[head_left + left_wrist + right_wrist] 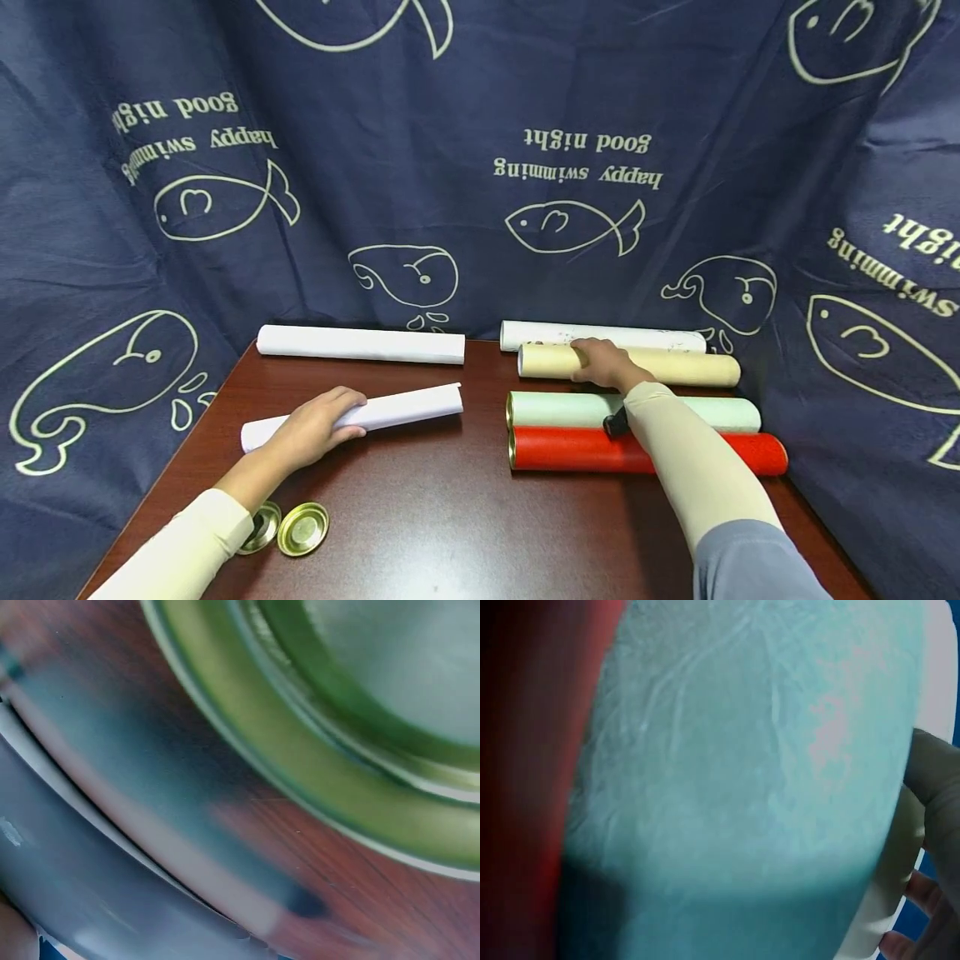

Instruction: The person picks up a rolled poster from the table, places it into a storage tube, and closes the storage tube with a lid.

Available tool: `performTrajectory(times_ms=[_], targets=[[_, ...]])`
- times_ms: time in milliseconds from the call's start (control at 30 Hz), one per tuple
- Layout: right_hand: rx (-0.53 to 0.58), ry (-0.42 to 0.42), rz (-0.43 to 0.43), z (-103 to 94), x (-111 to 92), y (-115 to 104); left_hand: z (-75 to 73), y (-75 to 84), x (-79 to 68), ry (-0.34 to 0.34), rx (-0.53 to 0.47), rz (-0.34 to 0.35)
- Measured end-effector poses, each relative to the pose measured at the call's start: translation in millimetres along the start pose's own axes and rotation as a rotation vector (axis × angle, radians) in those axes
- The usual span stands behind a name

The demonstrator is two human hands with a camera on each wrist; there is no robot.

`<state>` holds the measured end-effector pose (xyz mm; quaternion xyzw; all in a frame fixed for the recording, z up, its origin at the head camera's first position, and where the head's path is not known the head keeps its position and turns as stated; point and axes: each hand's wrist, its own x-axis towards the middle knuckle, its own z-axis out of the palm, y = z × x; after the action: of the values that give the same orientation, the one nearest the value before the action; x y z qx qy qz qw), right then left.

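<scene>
The left hand clasps the nearer white roll by the surface's left edge, its long axis slanting rearward to the right; toward the back edge, the right hand grips a tan tube near its left end, the end closer to the roll.

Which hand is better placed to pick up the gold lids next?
Likely the left hand: the gold lids lie beside its sleeve, though it must first release the nearer white paper roll. The right hand grips the cream tube, farther off.
</scene>
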<state>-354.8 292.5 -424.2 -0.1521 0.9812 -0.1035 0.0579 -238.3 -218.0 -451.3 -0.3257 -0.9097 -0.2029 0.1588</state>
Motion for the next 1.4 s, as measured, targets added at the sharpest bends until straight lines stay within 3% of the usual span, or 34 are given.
performTrajectory(times_ms=[333,467,667,833,1100,1400], targets=[[-0.058,-0.134,0.024,0.7,11.8,-17.3,-1.5,-3.5,0.4,0.066,0.047,0.087],[-0.08,-0.145,-0.016,1.7,15.0,-16.3,-1.6,-2.4,1.1,0.082,0.038,0.096],[-0.129,-0.02,-0.152,-6.8,19.3,-20.0,-1.9,2.6,2.3,0.072,0.024,0.098],[-0.122,0.086,-0.193,-23.7,15.8,-34.8,-0.2,5.4,3.9,0.077,0.023,0.102],[-0.142,0.156,-0.27,-50.5,-19.2,-54.0,2.4,15.0,5.4,0.09,0.023,0.149],[-0.168,0.209,-0.304,-67.1,-72.2,-57.6,-9.5,30.5,4.8,0.079,0.001,0.12]])
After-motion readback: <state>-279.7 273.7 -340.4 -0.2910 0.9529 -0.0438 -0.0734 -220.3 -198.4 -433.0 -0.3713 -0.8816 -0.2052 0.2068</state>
